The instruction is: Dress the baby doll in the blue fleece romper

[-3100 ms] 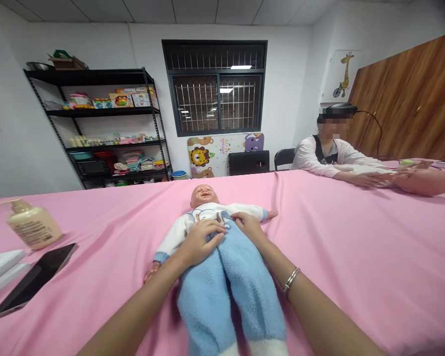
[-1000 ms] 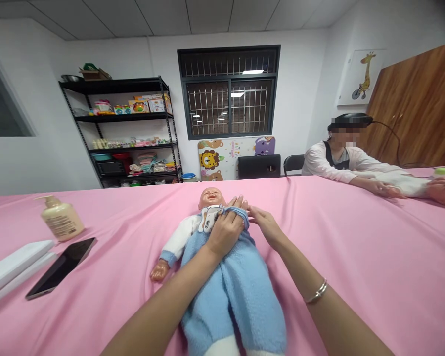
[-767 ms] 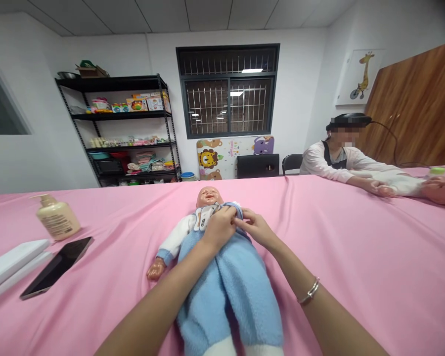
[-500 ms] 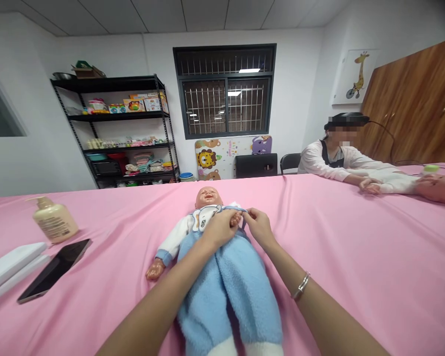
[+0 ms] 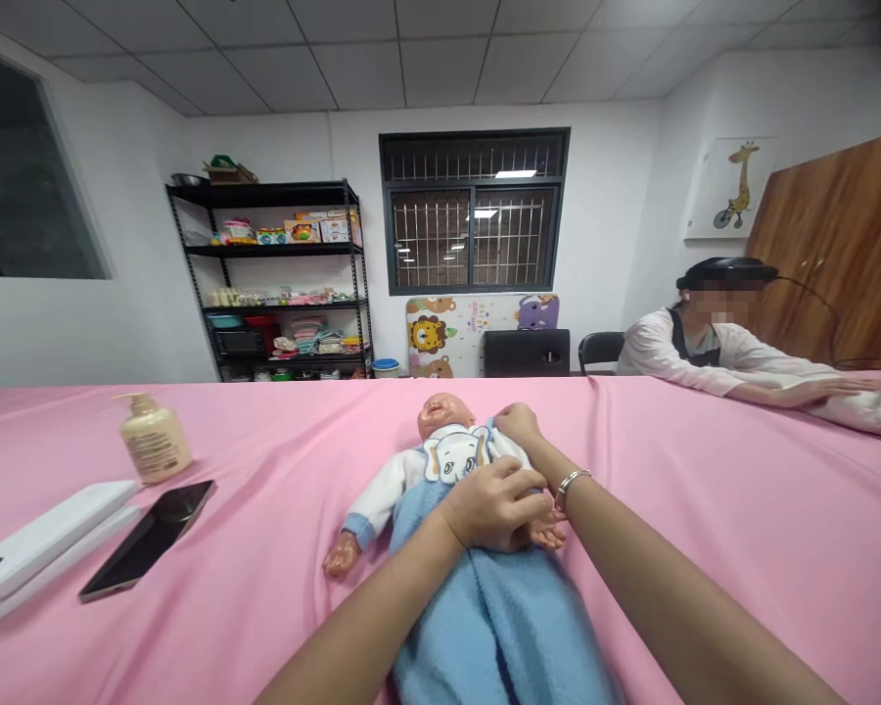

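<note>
A baby doll lies on its back in front of me, dressed in a white top with an elephant face and fluffy light blue trousers. My left hand is curled around the doll's forearm on the right side, and the doll's small hand sticks out below my fingers. Up at the doll's shoulder, my right hand pinches the edge of the white top. The doll's other arm rests sleeved on the cloth, its hand bare.
A pink cloth covers the table. To the left are a pump bottle, a phone and a white box-like object. A person works at the table's right end. Shelves stand behind.
My right hand has moved up to the doll's shoulder. My left hand has gone from the doll's hand at its chest to the forearm, now lower at its side. The view has tilted up.
</note>
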The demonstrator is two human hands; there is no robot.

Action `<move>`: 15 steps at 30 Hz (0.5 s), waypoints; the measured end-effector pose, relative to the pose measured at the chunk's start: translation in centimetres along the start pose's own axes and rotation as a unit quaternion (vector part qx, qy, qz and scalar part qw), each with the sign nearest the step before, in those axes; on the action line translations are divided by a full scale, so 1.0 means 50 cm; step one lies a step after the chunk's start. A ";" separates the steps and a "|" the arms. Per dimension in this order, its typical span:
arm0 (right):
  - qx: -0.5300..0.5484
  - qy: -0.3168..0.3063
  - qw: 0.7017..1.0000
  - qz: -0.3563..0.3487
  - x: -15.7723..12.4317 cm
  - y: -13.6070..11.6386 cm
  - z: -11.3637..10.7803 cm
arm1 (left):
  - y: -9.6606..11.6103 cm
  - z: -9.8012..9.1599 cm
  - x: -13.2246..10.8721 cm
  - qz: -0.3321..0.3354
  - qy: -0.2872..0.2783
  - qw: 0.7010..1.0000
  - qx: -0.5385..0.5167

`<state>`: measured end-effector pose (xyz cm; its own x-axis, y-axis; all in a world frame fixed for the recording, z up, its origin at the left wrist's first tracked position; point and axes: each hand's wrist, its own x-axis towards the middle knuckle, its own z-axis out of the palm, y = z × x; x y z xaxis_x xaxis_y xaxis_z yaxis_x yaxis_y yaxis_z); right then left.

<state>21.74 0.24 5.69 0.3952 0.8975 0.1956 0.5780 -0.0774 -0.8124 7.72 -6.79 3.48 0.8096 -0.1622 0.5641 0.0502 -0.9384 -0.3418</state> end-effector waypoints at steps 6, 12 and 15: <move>-0.003 -0.146 0.988 -0.051 -0.036 -0.003 -0.013 | 0.012 -0.001 0.010 -0.062 0.010 0.995 -0.072; 0.009 -0.193 0.971 -0.139 -0.077 0.059 -0.032 | -0.027 -0.051 -0.006 -0.367 0.142 0.917 -0.063; -0.039 -0.123 0.984 -0.122 -0.092 0.076 -0.030 | -0.071 -0.082 -0.051 -0.526 0.137 0.836 -0.076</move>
<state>23.17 -4.81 2.54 0.0579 0.9709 0.2324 0.6917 0.1288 -0.7106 3.06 -4.29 6.36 0.1987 0.7337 0.6497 0.5592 -0.6293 0.5397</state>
